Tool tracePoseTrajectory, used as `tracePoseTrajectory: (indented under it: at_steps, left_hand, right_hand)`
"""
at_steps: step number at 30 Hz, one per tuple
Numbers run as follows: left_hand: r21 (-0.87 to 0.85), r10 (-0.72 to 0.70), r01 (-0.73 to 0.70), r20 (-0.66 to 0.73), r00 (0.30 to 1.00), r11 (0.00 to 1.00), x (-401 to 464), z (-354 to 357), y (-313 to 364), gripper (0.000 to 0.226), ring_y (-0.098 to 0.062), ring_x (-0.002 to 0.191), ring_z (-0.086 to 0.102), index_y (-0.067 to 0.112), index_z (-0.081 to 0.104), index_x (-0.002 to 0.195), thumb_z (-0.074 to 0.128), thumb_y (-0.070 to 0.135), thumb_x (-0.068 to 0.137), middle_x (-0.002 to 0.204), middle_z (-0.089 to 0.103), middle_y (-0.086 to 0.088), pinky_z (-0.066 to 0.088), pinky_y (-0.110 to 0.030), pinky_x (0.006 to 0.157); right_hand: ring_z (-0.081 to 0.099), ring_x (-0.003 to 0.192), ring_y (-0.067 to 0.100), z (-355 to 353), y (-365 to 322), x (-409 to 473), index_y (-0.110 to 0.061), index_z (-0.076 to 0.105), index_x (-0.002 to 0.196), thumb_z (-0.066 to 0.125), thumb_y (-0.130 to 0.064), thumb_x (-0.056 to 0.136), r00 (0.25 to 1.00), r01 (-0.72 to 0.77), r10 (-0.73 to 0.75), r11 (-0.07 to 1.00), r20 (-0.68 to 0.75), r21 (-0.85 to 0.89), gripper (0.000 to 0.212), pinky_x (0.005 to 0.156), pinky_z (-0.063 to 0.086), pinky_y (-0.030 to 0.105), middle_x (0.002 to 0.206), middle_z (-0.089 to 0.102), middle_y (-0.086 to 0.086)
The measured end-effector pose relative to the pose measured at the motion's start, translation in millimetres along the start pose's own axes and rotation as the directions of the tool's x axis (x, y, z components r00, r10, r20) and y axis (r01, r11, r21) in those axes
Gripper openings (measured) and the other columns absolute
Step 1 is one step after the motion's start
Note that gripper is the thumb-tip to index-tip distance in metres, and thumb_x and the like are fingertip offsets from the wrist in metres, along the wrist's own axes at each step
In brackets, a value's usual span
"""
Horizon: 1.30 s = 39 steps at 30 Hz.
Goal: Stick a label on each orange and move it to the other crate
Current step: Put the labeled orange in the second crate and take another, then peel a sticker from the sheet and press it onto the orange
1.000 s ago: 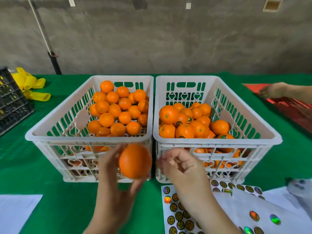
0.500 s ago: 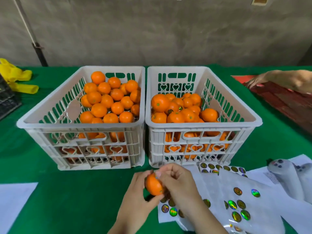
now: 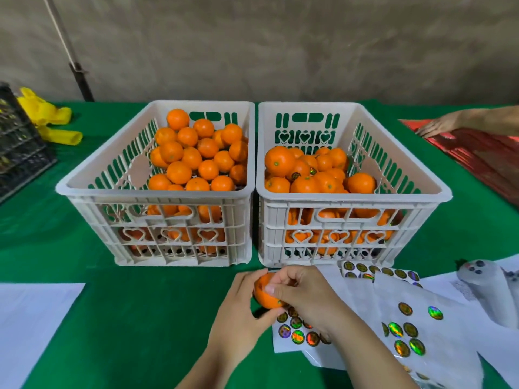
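An orange (image 3: 265, 293) sits low between my hands, just in front of the two white crates. My left hand (image 3: 238, 313) cups it from the left and below. My right hand (image 3: 302, 294) curls over its right side, thumb and fingertips pressed on the skin; a small dark label edge shows under the fingers. The left crate (image 3: 157, 192) holds plain oranges. The right crate (image 3: 354, 193) holds oranges, some with round labels. Sheets of shiny round labels (image 3: 297, 332) lie under and right of my right hand.
A green cloth covers the table (image 3: 140, 318). White paper (image 3: 31, 318) lies at the front left. A grey handheld controller (image 3: 488, 293) rests at the right edge. Another person's hand (image 3: 438, 126) lies on red material at the back right. Yellow gloves (image 3: 47, 119) and a black crate (image 3: 16, 147) are at the back left.
The orange came down from in front of the crates to table level by the label sheet. My right hand closed in on it and now presses on its side.
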<state>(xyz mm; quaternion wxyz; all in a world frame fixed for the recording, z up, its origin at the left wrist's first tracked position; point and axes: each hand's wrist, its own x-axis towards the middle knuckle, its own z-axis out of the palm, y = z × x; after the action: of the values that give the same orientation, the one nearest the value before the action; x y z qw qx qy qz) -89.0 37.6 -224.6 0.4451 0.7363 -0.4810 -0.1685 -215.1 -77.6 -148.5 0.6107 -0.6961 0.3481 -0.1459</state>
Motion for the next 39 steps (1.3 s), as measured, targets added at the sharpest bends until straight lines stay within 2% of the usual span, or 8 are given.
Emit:
tracePoseTrajectory:
  at_steps: [8,11,17,23,27,31,35,39]
  left_hand:
    - [0.001,0.01,-0.01,0.003,1.0,1.0,1,2,-2,0.072,0.009,0.121,0.052,0.073,0.036,0.132,0.075,0.07,0.073,0.133,0.047,0.032,0.043,-0.013,0.09]
    - [-0.009,0.002,-0.002,-0.01,1.0,1.0,0,2,-4,0.071,0.007,0.119,0.055,0.068,0.04,0.132,0.079,0.067,0.073,0.132,0.049,0.031,0.044,-0.014,0.088]
    - [-0.138,-0.03,0.021,-0.063,0.998,0.99,-2,1,-9,0.072,0.004,0.118,0.061,0.061,0.045,0.133,0.085,0.061,0.073,0.133,0.054,0.03,0.052,-0.025,0.094]
    - [-0.248,0.098,-0.153,-0.221,0.97,0.957,-4,-15,9,0.075,-0.02,0.125,0.065,0.036,0.052,0.143,0.091,0.038,0.079,0.138,0.061,0.009,0.059,-0.043,0.098]
    - [-0.164,0.314,-0.384,-0.336,0.888,0.909,13,-46,44,0.081,-0.027,0.135,0.058,0.031,0.049,0.151,0.089,0.015,0.082,0.147,0.055,0.004,0.053,-0.048,0.107]
    - [0.071,0.469,-0.48,-0.376,0.799,0.874,44,-96,84,0.05,-0.017,0.129,0.059,0.022,0.054,0.143,0.072,0.031,0.098,0.138,0.058,0.005,0.05,-0.035,0.104]
    - [0.179,0.444,-0.408,-0.415,0.794,0.895,97,-151,105,0.02,-0.012,0.102,0.065,0.019,0.068,0.12,0.061,0.023,0.102,0.112,0.065,0.009,0.054,-0.034,0.085]
    - [0.361,0.123,-0.065,-0.141,0.982,0.93,185,-185,116,0.024,0.006,0.084,0.056,0.029,0.066,0.124,0.056,0.028,0.102,0.098,0.059,0.022,0.041,-0.014,0.07]
  right_hand:
    - [0.061,0.076,0.008,2,-3,8,-0.034,0.064,0.089,0.073,-0.038,0.089,0.998,0.023,-0.053,0.857,-0.044,-0.515,0.01,0.072,0.054,0.034,0.08,0.063,-0.009]
    - [0.06,0.078,0.01,0,-6,10,-0.043,0.043,0.105,0.071,-0.055,0.084,0.999,0.009,-0.041,0.764,-0.035,-0.645,0.036,0.066,0.049,0.036,0.083,0.062,-0.011]
    - [0.054,0.121,0.013,-4,-6,11,-0.044,0.043,0.145,0.074,-0.063,0.081,0.999,0.016,0.012,0.857,0.052,-0.515,0.074,0.1,0.05,0.035,0.13,0.047,-0.008]
    - [0.067,0.099,0.008,4,-28,-9,-0.049,0.057,0.127,0.079,-0.053,0.082,0.988,0.146,-0.134,0.969,0.075,-0.198,0.051,0.082,0.062,0.034,0.116,0.061,-0.016]
    - [0.066,0.099,0.0,5,-70,-17,-0.056,0.056,0.124,0.079,-0.063,0.072,0.945,0.326,-0.328,0.933,0.007,-0.153,0.057,0.081,0.059,0.026,0.114,0.063,-0.025]
    - [0.062,0.106,-0.003,-21,-116,-10,-0.053,0.053,0.13,0.076,-0.068,0.071,0.806,0.502,-0.565,0.811,-0.176,-0.3,0.065,0.079,0.053,0.013,0.123,0.056,-0.029]
    - [0.054,0.121,0.023,-65,-146,33,-0.038,0.041,0.146,0.07,-0.065,0.081,0.782,0.259,-0.577,0.643,-0.234,-0.721,0.076,0.093,0.05,0.041,0.144,0.049,-0.005]
    - [0.029,0.149,0.032,-67,-142,60,-0.031,0.028,0.157,0.034,-0.073,0.095,0.854,0.038,-0.48,0.444,-0.201,-0.895,0.075,0.116,0.033,0.053,0.165,0.027,0.006]
